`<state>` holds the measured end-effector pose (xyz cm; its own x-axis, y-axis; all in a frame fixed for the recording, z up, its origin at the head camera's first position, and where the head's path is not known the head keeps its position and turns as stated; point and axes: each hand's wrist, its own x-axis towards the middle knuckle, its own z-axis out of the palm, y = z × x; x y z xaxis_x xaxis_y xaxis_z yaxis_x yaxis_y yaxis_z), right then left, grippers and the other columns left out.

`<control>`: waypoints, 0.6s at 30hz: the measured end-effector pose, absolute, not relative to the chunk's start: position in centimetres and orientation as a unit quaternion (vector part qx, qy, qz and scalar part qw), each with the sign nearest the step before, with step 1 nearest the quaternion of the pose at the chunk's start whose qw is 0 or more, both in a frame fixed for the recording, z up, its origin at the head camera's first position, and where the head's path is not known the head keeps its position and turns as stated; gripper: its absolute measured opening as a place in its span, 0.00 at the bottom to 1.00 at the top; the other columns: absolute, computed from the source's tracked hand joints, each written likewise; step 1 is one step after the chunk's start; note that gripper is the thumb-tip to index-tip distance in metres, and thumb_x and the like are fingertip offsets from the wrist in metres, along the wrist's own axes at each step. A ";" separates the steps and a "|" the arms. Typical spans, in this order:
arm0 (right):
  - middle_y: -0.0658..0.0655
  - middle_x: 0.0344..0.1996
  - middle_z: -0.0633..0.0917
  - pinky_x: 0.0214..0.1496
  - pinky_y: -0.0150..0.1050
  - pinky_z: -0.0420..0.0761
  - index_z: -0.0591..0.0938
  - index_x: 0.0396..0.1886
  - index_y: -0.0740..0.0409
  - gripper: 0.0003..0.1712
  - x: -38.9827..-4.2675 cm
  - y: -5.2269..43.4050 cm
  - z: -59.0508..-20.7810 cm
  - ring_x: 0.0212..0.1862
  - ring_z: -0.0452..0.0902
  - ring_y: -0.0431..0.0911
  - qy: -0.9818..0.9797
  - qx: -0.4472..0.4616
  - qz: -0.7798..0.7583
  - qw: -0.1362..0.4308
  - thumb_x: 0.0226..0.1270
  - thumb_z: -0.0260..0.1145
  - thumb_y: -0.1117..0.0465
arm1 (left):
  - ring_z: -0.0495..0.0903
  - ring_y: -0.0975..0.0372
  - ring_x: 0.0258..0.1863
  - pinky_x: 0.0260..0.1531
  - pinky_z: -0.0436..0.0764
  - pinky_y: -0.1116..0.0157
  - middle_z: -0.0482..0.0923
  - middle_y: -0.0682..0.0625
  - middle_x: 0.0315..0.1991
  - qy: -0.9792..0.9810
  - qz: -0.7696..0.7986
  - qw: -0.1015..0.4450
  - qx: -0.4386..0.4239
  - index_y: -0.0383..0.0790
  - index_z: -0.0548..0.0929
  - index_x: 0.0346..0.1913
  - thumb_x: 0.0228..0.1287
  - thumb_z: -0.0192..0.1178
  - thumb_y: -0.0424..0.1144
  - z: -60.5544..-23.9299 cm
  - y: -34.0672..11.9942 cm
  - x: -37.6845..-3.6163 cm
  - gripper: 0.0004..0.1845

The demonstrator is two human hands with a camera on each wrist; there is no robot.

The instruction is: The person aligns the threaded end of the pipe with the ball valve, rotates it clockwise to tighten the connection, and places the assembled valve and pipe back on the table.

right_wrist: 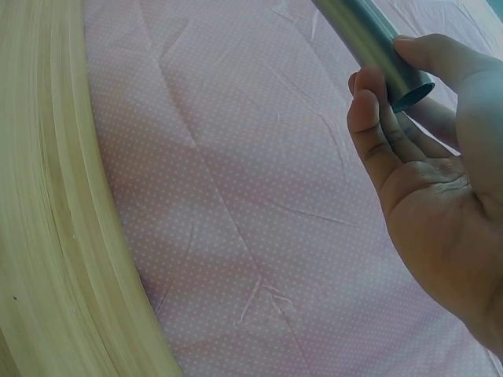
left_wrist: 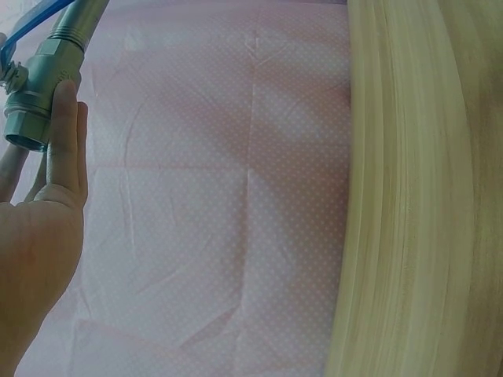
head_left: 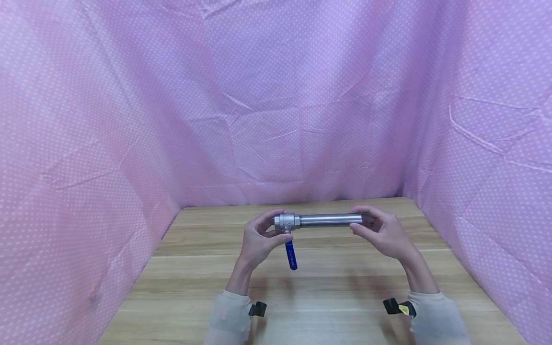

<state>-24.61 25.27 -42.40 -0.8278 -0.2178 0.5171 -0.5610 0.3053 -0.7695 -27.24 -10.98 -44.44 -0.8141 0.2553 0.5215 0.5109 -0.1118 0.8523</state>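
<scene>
A steel pipe [head_left: 329, 220] is joined to a metal ball valve [head_left: 286, 221] and held level above the wooden table [head_left: 302, 292]. The valve's blue lever [head_left: 291, 254] hangs downward. My left hand [head_left: 260, 238] grips the valve body [left_wrist: 38, 94], with its fingers curled round it. Around the pipe's free end [right_wrist: 377, 43] my right hand [head_left: 381, 230] curls its fingertips and thumb. Both sleeves are cream, with dark straps at the wrists.
Pink dotted cloth [head_left: 276, 105] hangs as walls at the back and on both sides of the table. Bare wood lies beneath and in front of the hands.
</scene>
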 end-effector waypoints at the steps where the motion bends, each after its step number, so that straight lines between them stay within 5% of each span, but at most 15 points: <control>1: 0.46 0.37 0.94 0.37 0.30 0.94 0.87 0.63 0.63 0.19 -24.6 25.3 -42.4 0.37 0.92 0.36 -0.794 0.243 0.533 0.159 0.75 0.76 0.72 | 0.90 0.65 0.60 0.65 0.94 0.59 0.85 0.31 0.66 -0.660 -0.687 0.093 -0.290 0.22 0.81 0.71 0.58 0.81 0.22 -44.5 -11.0 -27.2 0.37; 7: 0.52 0.36 0.94 0.37 0.31 0.94 0.87 0.63 0.63 0.20 -24.7 25.2 -42.5 0.37 0.92 0.36 -0.793 0.250 0.532 0.159 0.75 0.76 0.72 | 0.90 0.65 0.59 0.64 0.94 0.59 0.83 0.27 0.66 -0.657 -0.691 0.094 -0.287 0.23 0.81 0.71 0.57 0.81 0.21 -44.5 -11.0 -27.2 0.37; 18: 0.43 0.46 0.93 0.42 0.27 0.95 0.82 0.64 0.74 0.26 -25.0 25.4 -42.9 0.44 0.93 0.33 -0.738 0.314 0.576 0.160 0.67 0.72 0.85 | 0.90 0.65 0.58 0.63 0.95 0.59 0.84 0.30 0.66 -0.661 -0.687 0.099 -0.286 0.21 0.80 0.72 0.57 0.81 0.21 -44.6 -10.9 -27.1 0.37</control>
